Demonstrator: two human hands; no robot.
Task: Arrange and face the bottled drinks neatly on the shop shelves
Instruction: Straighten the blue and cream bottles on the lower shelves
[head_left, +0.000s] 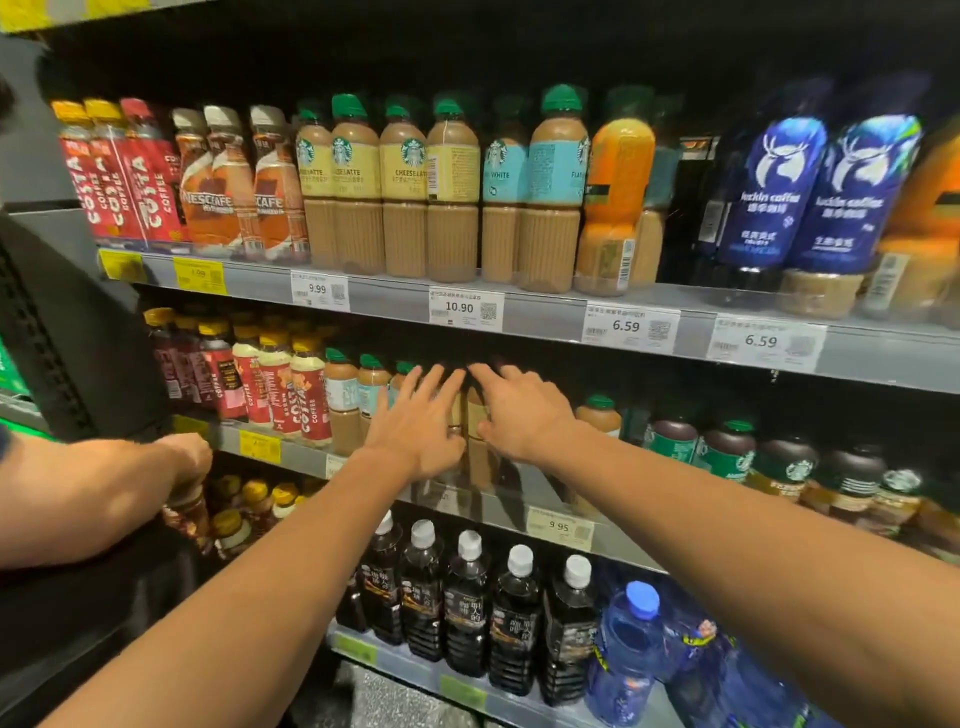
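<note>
Both hands are stretched out to the middle shelf (291, 453) of a shop rack. The left hand (418, 426) is spread flat, fingers apart, and laid against the front of the tan coffee bottles (475, 415) standing at the shelf edge. The right hand (522, 410) is held just beside it, fingers likewise extended and resting on the same bottles; neither grip is closed around anything, and the bottles are mostly hidden behind the two hands.

To the left on this shelf, red and cream Costa bottles (306, 395) are lined up, with green-capped bottles (340, 400) next to them. To the right, dark Starbucks bottles (727, 449) are set further along.

On the top shelf (545, 317), Starbucks latte bottles (405, 192) are ranged in a row between Nescafe bottles (223, 182) and blue Luckin bottles (810, 197). White price tags (465, 309) are fixed along the shelf edge.

On the lower shelf, black bottles with white caps (467, 608) are stood in a row, with a large blue water bottle (628, 654) beside them.

At the far left, another person's arm (98, 493) is seen, the hand placed over a bottle lower down.
</note>
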